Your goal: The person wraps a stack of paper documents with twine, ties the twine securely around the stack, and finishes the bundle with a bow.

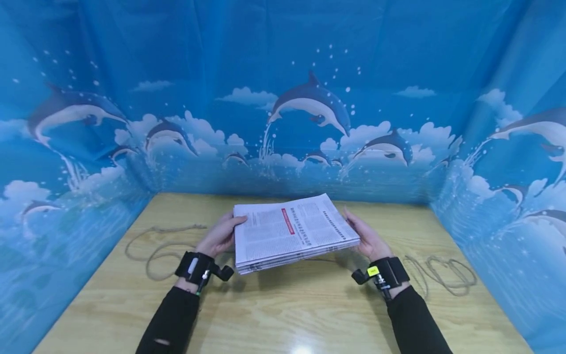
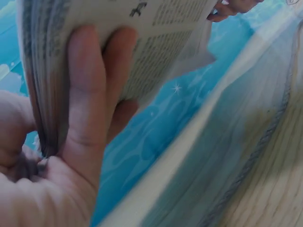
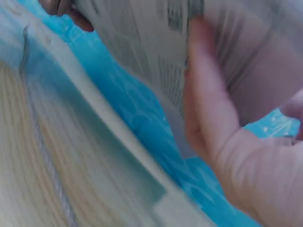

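A stack of folded newspapers (image 1: 289, 231) is held above the wooden table, tilted, with a red headline strip on its top sheet. My left hand (image 1: 219, 236) grips the stack's left edge, thumb on top. In the left wrist view its fingers (image 2: 87, 90) spread along the underside of the newspapers (image 2: 161, 28). At the opposite edge my right hand (image 1: 369, 238) holds the stack; the right wrist view shows fingers (image 3: 210, 90) against the underside of the papers (image 3: 137, 42). Below the stack runs a thin rope (image 1: 155, 253), its middle mostly hidden in the head view.
On the wooden table (image 1: 283, 314), loose coils of the rope lie at the left, and another looped length of rope (image 1: 451, 278) lies at the right. A blue dolphin-print curtain (image 1: 221, 54) encloses the table's back and both sides.
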The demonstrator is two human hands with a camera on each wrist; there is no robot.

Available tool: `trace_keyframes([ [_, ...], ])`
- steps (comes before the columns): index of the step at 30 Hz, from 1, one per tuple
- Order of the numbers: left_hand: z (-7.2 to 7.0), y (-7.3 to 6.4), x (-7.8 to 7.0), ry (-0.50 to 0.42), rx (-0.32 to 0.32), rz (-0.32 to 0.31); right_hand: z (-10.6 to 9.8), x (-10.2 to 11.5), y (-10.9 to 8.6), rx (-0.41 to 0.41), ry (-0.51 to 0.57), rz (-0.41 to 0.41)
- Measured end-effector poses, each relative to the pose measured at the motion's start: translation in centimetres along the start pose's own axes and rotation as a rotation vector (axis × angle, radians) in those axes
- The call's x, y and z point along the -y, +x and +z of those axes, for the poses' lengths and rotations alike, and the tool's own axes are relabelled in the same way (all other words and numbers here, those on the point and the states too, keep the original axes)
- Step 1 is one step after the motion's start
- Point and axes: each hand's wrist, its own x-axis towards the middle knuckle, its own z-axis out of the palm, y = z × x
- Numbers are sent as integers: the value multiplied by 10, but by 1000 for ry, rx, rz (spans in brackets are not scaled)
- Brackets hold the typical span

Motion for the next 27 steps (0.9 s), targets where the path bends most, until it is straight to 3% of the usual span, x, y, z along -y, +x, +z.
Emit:
trace_keyframes([
  [3, 4, 1, 2, -18, -29, 49, -5, 3, -5, 37, 117, -16],
  [6, 12, -1, 2, -26, -78, 76, -2, 2, -8, -59, 69, -85],
  [11, 26, -8, 1, 38, -145, 105, 11, -5, -2, -406, -373, -208],
  [13, 29, -11, -1, 34, -149, 104, 14, -6, 2, -493, -511, -225],
  [16, 25, -16, -6, -38, -83, 65, 13, -5, 4, -526, -594, -234],
  [20, 14, -21, -10, -102, 100, -80, 10, -4, 2, -527, -645, -207],
  [23, 11, -24, -6, -21, 216, -175, 9, -8, 2, -546, -668, -181],
  [27, 14, -26, -2, 150, 254, -220, 7, -10, 6, -592, -639, -185],
])
